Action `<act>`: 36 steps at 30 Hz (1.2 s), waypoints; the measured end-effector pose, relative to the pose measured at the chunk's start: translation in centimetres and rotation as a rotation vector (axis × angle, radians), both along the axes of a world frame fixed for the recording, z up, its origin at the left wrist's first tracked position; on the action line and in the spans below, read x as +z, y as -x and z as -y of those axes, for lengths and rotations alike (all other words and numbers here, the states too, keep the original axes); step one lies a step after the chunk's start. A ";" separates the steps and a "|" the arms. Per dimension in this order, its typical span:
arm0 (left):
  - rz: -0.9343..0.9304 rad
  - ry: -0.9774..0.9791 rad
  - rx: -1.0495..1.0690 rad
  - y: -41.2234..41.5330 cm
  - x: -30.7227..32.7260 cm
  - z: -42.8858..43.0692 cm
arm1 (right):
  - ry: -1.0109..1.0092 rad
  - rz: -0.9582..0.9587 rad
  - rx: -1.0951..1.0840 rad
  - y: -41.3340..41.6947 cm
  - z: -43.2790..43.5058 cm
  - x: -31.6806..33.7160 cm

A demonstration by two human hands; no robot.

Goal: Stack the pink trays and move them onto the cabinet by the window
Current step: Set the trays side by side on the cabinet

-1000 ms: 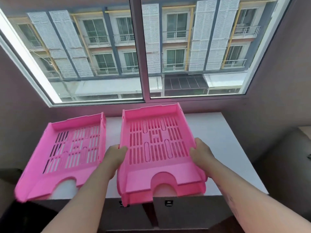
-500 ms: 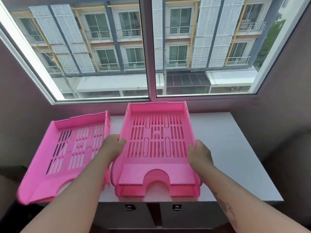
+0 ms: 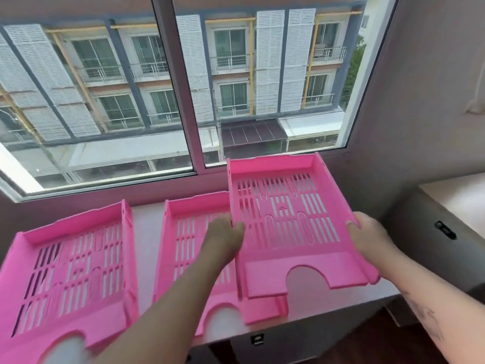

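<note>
Fingers (image 3: 237, 227) of my left hand (image 3: 225, 239) are curled over the left wall of the raised tray (image 3: 286, 219), and my right hand (image 3: 372, 235) closes on its right wall, so both hands grip this one tray.

By size, the cabinet (image 3: 341, 295) under the window (image 3: 170, 101) comes first: its white tabletop already carries two trays. The left tray (image 3: 70, 269) lies flat near the left end, with its near end over the front edge. The middle tray (image 3: 194, 248) lies beside it, apart from it by a strip of bare tabletop.

The raised tray is held above the right part of the middle tray and tilts, far end up. Its long axis runs from me toward the window, and the arched cut-out end points to me, the same way as the other two.

I judge the task is half done: the trays have reached the cabinet, but they are not stacked. What remains is to set one on another.
</note>
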State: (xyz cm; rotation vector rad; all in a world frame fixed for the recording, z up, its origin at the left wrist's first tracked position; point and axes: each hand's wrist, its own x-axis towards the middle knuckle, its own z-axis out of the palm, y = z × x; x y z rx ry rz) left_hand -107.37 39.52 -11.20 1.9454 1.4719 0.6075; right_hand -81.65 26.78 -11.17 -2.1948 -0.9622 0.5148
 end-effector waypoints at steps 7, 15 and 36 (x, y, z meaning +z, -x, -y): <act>-0.035 0.149 0.027 -8.3 -1.3 2.3 | 0.040 0.025 0.029 -9.0 1.0 -1.1; -0.013 0.245 0.106 -10.3 -5.7 4.0 | 0.097 -0.080 0.103 -11.9 0.3 -4.8; -0.655 0.001 0.086 -4.8 -12.4 1.9 | 0.356 0.502 0.591 -2.4 -4.8 -12.2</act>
